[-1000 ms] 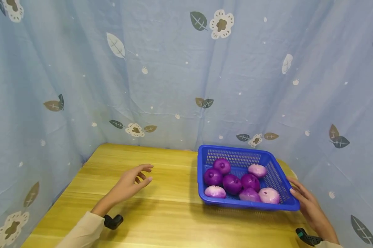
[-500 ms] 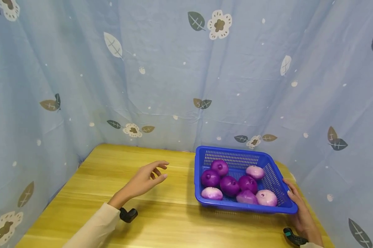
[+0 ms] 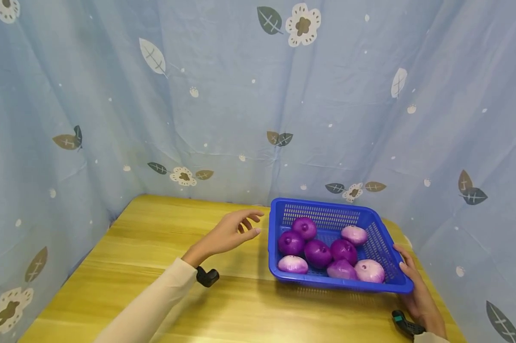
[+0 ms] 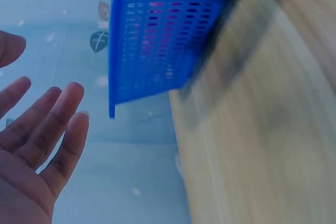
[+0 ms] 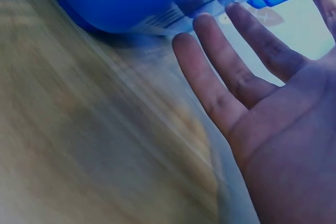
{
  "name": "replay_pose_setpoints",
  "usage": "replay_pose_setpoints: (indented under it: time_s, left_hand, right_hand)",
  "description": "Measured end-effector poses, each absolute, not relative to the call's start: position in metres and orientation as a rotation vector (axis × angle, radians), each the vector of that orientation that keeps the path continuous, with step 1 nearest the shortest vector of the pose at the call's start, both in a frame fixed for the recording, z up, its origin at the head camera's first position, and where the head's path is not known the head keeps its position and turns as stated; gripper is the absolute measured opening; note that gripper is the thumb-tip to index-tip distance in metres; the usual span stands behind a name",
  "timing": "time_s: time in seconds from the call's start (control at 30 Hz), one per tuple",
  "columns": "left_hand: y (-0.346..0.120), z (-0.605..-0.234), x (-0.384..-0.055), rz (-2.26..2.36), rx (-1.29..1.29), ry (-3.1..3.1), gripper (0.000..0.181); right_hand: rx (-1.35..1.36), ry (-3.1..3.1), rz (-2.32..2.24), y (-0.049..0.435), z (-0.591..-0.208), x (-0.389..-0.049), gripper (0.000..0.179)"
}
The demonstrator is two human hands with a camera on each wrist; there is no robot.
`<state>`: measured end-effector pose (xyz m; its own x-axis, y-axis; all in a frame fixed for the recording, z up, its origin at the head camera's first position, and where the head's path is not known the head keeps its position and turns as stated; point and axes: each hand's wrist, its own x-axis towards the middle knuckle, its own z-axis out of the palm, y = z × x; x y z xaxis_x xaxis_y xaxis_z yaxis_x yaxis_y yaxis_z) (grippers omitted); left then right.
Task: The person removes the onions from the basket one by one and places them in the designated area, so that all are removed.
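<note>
The work seems just started, with the blue basket (image 3: pixel 326 282) of onions (image 3: pixel 318 253) on the desk (image 3: pixel 258 305), the straight-fingered right hand (image 3: pixel 419 295) touching it, and the loose, empty left hand (image 3: pixel 227 233) not there yet.

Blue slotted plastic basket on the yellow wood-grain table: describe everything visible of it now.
The blue, rectangular, plastic-looking basket has rounded corners, a smooth rim and walls pierced with rows of slots. It sits upright, open side up, seemingly flat on the right part of the yellow wood-grain table. Inside lie eight shiny purple and whitish-purple onions. The person's bare right hand touches its right end; the bare left hand is near its left side, apart from it.
</note>
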<state>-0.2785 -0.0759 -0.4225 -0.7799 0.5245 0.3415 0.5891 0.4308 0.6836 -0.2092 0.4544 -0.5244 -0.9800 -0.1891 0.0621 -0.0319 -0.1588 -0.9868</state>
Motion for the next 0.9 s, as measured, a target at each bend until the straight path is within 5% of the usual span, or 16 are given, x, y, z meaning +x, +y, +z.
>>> replay_pose_setpoints:
  time_s: [0.9]
  left_hand:
    - [0.042,-0.410,-0.345,-1.117,-1.368,-2.754,0.046]
  right_hand:
    - [-0.233,1.907,-2.318,0.458,-0.528,-0.209,0.055]
